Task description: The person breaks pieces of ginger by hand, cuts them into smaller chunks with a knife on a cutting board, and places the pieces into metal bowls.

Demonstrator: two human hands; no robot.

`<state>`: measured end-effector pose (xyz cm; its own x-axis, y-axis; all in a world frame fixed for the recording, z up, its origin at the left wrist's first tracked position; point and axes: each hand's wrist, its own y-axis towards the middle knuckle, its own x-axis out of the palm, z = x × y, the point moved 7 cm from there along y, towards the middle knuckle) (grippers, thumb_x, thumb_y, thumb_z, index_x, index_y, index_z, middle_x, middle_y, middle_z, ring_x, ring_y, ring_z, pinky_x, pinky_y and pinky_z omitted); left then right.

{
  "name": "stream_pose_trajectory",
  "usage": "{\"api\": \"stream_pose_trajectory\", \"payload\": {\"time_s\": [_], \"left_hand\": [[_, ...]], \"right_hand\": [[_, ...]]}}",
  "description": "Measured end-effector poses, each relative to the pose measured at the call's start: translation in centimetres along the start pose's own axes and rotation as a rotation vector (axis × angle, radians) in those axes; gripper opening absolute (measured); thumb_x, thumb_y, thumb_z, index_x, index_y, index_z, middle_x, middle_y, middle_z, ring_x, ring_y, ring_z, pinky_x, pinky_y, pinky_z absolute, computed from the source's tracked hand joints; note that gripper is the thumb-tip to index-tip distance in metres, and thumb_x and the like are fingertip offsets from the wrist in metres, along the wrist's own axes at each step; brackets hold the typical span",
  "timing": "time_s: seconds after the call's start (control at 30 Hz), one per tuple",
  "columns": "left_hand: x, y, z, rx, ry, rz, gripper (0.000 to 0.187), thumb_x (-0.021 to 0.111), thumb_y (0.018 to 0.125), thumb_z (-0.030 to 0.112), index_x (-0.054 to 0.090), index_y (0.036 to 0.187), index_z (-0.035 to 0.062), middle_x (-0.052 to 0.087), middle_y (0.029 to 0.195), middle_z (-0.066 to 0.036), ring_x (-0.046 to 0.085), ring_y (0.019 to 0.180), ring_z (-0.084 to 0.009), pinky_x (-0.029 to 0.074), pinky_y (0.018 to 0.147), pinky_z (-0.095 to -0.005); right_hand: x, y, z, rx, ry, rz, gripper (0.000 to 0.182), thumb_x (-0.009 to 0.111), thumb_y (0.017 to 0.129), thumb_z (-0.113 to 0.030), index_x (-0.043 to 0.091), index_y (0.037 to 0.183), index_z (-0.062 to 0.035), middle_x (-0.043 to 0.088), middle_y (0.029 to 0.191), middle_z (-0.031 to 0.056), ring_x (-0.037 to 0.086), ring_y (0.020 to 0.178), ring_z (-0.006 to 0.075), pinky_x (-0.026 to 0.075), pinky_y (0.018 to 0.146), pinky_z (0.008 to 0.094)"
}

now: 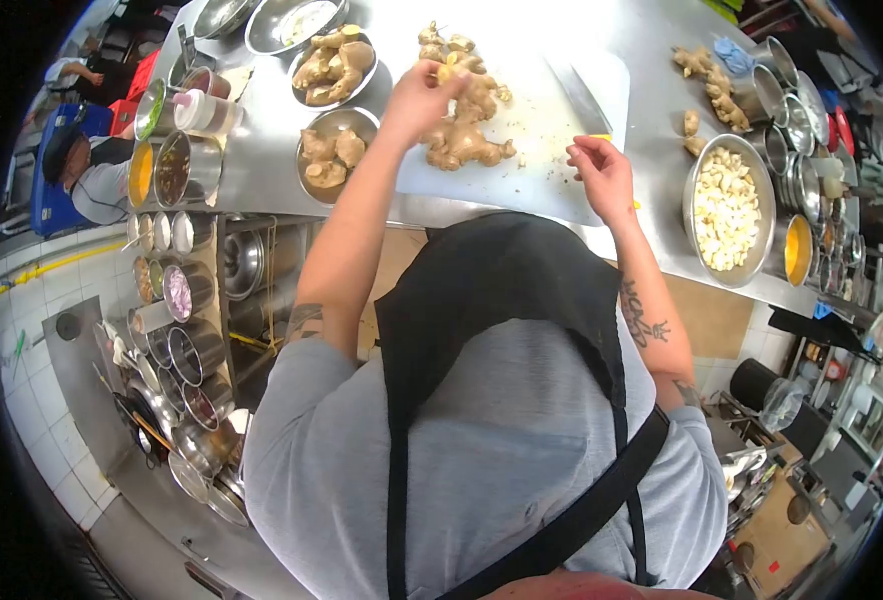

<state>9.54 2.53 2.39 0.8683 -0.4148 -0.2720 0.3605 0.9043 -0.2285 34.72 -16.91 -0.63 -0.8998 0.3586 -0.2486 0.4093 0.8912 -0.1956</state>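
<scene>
Several knobbly pieces of ginger (461, 145) lie in a pile on the left part of a white cutting board (551, 185). Over the pile, my left hand (423, 98) pinches a small yellowish piece of ginger (448, 72) between its fingertips. My right hand (601, 175) hovers over the board's right edge, fingers curled together; whether they hold anything is too small to tell. Just beyond it a knife (579, 95) lies on the board, its blade pointing away to the upper left.
Metal bowls of ginger (311, 165) (367, 75) stand left of the board. To the right are a large bowl (689, 215) of pale chopped pieces and more ginger (721, 100). Containers line the left side, near a squeeze bottle (199, 112). Another person (101, 185) is at far left.
</scene>
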Motion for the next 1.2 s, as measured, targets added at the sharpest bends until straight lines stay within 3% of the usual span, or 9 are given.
{"api": "stream_pose_trajectory", "payload": {"time_s": [0.27, 0.43, 0.5, 0.6, 0.8, 0.87, 0.97, 1.07, 1.2], "left_hand": [[-6.6, -0.5, -3.0, -0.026, -0.046, 0.135, 0.055, 0.079, 0.090, 0.038, 0.064, 0.123, -0.0031, 0.068, 0.080, -0.006, 0.063, 0.068, -0.0101, 0.049, 0.057, -0.0247], [-14.9, -3.1, -3.4, 0.093, 0.287, 0.224, 0.046, 0.074, 0.095, 0.032, 0.067, 0.121, -0.0046, 0.070, 0.090, -0.007, 0.064, 0.075, -0.0123, 0.052, 0.069, -0.0298], [-17.4, -5.6, -3.0, -0.116, 0.246, 0.202, 0.041, 0.070, 0.098, 0.031, 0.068, 0.120, -0.0039, 0.072, 0.093, -0.006, 0.065, 0.080, -0.0136, 0.053, 0.074, -0.0328], [-19.8, -5.3, -7.6, -0.194, 0.202, 0.180, 0.039, 0.068, 0.100, 0.031, 0.068, 0.119, -0.0040, 0.073, 0.096, -0.006, 0.065, 0.082, -0.0134, 0.053, 0.075, -0.0329], [-20.3, -6.5, -8.4, -0.112, 0.641, 0.455, 0.050, 0.075, 0.092, 0.039, 0.068, 0.123, 0.0009, 0.074, 0.097, -0.015, 0.072, 0.094, -0.0275, 0.055, 0.083, -0.0395], [-19.9, -8.2, -5.0, 0.032, 0.849, 0.645, 0.050, 0.076, 0.091, 0.037, 0.068, 0.124, 0.0005, 0.074, 0.095, -0.014, 0.072, 0.092, -0.0259, 0.056, 0.082, -0.0387], [-15.7, -9.2, -0.1, -0.010, 0.490, 0.474, 0.050, 0.076, 0.090, 0.036, 0.067, 0.125, 0.0019, 0.073, 0.090, -0.012, 0.070, 0.086, -0.0258, 0.056, 0.081, -0.0385], [-8.4, -7.9, -0.1, -0.039, 0.427, 0.118, 0.052, 0.075, 0.092, 0.036, 0.065, 0.131, 0.0040, 0.071, 0.093, -0.009, 0.069, 0.091, -0.0200, 0.055, 0.083, -0.0354], [-2.8, -4.3, -4.3, 0.223, 0.575, 0.117, 0.070, 0.078, 0.090, 0.037, 0.052, 0.145, 0.0031, 0.068, 0.116, -0.017, 0.069, 0.093, -0.0231, 0.057, 0.082, -0.0341]], "right_hand": [[0.6, -0.3, 1.0, 0.004, -0.082, -0.028, 0.030, 0.070, 0.097, -0.017, 0.069, 0.119, 0.0020, 0.076, 0.102, 0.0108, 0.073, 0.091, 0.0152, 0.056, 0.081, 0.0293], [-0.1, -0.7, 1.1, -0.027, -0.133, -0.006, 0.026, 0.071, 0.097, -0.019, 0.072, 0.111, 0.0017, 0.076, 0.096, 0.0092, 0.072, 0.089, 0.0143, 0.055, 0.080, 0.0294], [-0.5, -0.8, 1.1, -0.003, -0.126, -0.001, 0.024, 0.072, 0.096, -0.020, 0.074, 0.107, 0.0014, 0.075, 0.093, 0.0084, 0.070, 0.086, 0.0136, 0.054, 0.079, 0.0296], [-0.3, -0.4, 0.9, 0.040, -0.170, -0.025, 0.023, 0.073, 0.095, -0.021, 0.074, 0.101, 0.0012, 0.074, 0.088, 0.0073, 0.068, 0.082, 0.0130, 0.053, 0.077, 0.0302], [0.5, -0.3, -1.3, -0.114, -0.298, -0.039, 0.023, 0.075, 0.093, -0.022, 0.073, 0.094, 0.0016, 0.073, 0.085, 0.0081, 0.066, 0.079, 0.0137, 0.053, 0.076, 0.0306], [0.0, -0.2, -0.8, -0.113, -0.300, -0.021, 0.023, 0.076, 0.093, -0.021, 0.073, 0.094, 0.0013, 0.073, 0.084, 0.0081, 0.066, 0.079, 0.0138, 0.053, 0.075, 0.0307], [-0.3, 0.0, 0.2, -0.079, -0.293, -0.018, 0.022, 0.076, 0.092, -0.020, 0.073, 0.094, 0.0011, 0.073, 0.083, 0.0076, 0.067, 0.078, 0.0138, 0.054, 0.074, 0.0306], [0.4, -0.2, -0.4, -0.088, -0.298, -0.035, 0.021, 0.077, 0.091, -0.020, 0.072, 0.093, 0.0004, 0.073, 0.082, 0.0074, 0.067, 0.077, 0.0143, 0.053, 0.073, 0.0306], [0.8, -1.0, -1.9, -0.172, -0.368, 0.004, 0.017, 0.076, 0.090, -0.017, 0.072, 0.092, -0.0009, 0.073, 0.082, 0.0097, 0.069, 0.077, 0.0185, 0.054, 0.073, 0.0324]]}}
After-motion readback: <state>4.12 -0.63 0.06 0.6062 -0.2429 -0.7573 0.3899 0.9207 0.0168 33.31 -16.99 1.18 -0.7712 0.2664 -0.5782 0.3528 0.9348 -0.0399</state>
